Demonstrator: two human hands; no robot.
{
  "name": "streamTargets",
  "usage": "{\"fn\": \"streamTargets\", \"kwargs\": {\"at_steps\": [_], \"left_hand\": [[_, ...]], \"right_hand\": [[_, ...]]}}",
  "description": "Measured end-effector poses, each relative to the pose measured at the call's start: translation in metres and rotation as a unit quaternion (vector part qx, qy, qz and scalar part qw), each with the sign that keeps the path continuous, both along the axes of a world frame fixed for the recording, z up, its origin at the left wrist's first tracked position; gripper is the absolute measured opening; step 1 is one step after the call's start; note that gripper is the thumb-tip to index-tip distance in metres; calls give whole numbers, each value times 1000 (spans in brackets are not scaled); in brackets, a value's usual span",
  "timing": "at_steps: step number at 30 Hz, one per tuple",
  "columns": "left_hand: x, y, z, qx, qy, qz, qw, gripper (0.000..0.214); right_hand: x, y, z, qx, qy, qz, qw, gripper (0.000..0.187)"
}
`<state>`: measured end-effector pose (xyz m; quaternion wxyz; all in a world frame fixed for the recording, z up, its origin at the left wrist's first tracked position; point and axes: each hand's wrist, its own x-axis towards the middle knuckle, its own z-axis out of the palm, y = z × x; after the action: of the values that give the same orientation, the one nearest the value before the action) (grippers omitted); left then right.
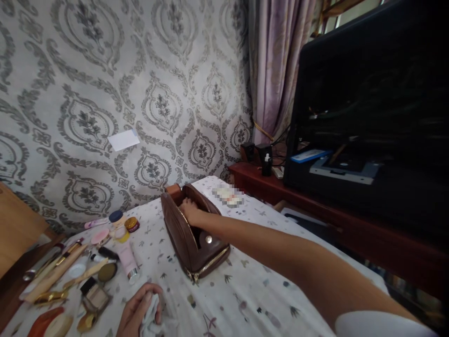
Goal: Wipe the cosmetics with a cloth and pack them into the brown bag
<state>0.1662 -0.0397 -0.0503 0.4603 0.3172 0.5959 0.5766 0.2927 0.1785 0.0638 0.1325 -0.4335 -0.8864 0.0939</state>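
A brown leather toiletry bag [175, 234] stands unzipped on the patterned white sheet. My right hand [190, 211] reaches inside its opening. The bag wall hides most of the fingers, so whether they hold anything does not show. In front of the bag, my left hand [138, 311] is closed around a crumpled white cloth [150, 316]. Left of it lie cosmetics: a pink tube [127, 262], a square glass bottle [94, 296], a round brush head [107, 271], a pink compact [100, 236] and a small gold-lidded jar [132, 224].
More brushes and small jars spread along the left side, including a jar with a dark blue lid [116, 216]. A blurred-out item [228, 195] lies behind the bag. At right stands a reddish wooden desk [256, 180] with a large black screen [368, 93].
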Motion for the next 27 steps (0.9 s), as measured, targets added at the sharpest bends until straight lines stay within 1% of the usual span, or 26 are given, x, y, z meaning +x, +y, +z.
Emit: {"fn": "streamTargets", "kwargs": {"at_steps": [3,6,7,8,10,12,15,18,20,22,24,25,27], "left_hand": [[-2,0,-2,8,1,-12,1000,50],[-2,-1,-3,2,1,-10,1000,47],[-2,-1,-3,3,0,-5,1000,47],[-1,-1,-3,8,0,0,1000,47],[0,-1,-2,11,-4,4,1000,47],[0,-1,-2,6,-11,-3,1000,46],[-2,0,0,5,-10,-22,1000,44],[-4,2,0,20,0,-32,999,44],[-4,4,0,27,-3,-33,999,44],[-3,5,0,28,-13,-30,999,47],[-3,5,0,32,-16,-25,999,50],[-3,6,1,33,-22,-21,999,51],[-4,6,3,44,-35,-20,998,49]], "right_hand": [[21,-14,16,-55,-99,59,992,17],[60,-42,23,-65,-136,124,981,11],[72,-52,23,-56,-138,147,978,13],[84,-62,21,-27,-136,166,976,19],[102,-80,13,18,-99,187,977,28],[111,-91,0,58,-58,190,978,24],[115,-98,-21,105,-5,176,979,14],[112,-99,-36,167,89,164,968,13],[108,-102,-44,228,177,160,944,18],[102,-107,-51,270,256,176,911,21],[94,-114,-58,268,299,226,887,22],[89,-117,-63,253,304,260,881,23],[77,-124,-72,197,291,327,877,27]]}}
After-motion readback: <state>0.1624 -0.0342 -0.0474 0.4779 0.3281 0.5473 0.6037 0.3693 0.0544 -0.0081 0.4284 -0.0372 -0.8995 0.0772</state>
